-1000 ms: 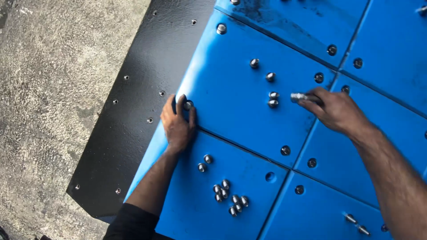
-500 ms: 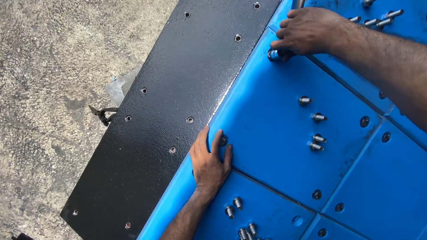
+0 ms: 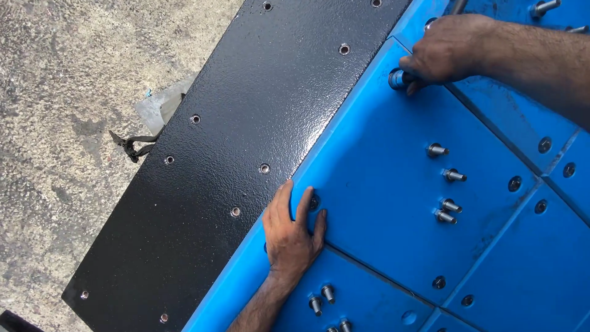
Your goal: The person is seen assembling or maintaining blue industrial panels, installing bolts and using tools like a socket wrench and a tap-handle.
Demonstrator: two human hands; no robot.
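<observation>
Head view. Landmark: the large blue panel (image 3: 393, 203), one of several blue panels laid edge to edge over a black steel plate (image 3: 233, 154) on a concrete floor (image 3: 61, 92).

The left hand (image 3: 292, 237) lies flat on the panel's lower-left corner, fingers spread and extended, gripping nothing; its fingertips reach the panel's left edge, next to a bolt hole (image 3: 314, 201) there.

The right hand (image 3: 444, 52) is at the panel's upper corner, fingers curled closed around a metal bolt (image 3: 397, 79) that sits at the corner hole; only the bolt's head end shows below the fingers.

Four loose bolts (image 3: 447, 184) stand on the panel's right half, in a loose column, apart from both hands. More bolts (image 3: 322, 297) rest on the adjoining panel just below the left wrist.

The plate's exposed strip, left of the panel, carries rows of open holes (image 3: 264, 168). Beyond its far edge, a grey scrap and a dark wire piece (image 3: 132, 146) lie on the concrete.
</observation>
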